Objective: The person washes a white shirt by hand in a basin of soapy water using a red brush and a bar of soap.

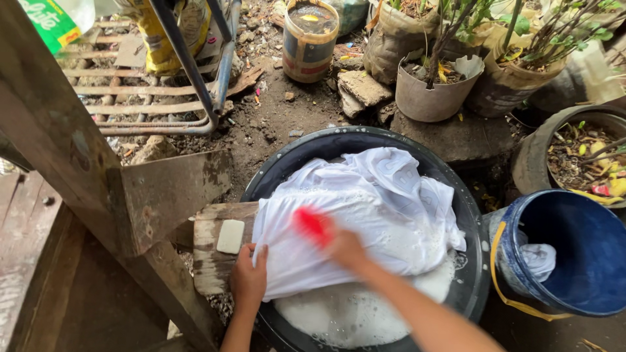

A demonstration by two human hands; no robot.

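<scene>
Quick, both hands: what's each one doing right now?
Left hand: closed on the edge of the white cloth, pinning it to the wooden board.
Right hand: closed on a red brush, blurred.

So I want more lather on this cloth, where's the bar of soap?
In the head view, the pale bar of soap lies on the wooden board at the left rim of the black basin, just left of the left hand pinning the white cloth.

Your left hand (249,281) and right hand (345,249) are bare, no gloves, rings or watch showing. Both forearms are uncovered too; no sleeve reaches into view.
</scene>
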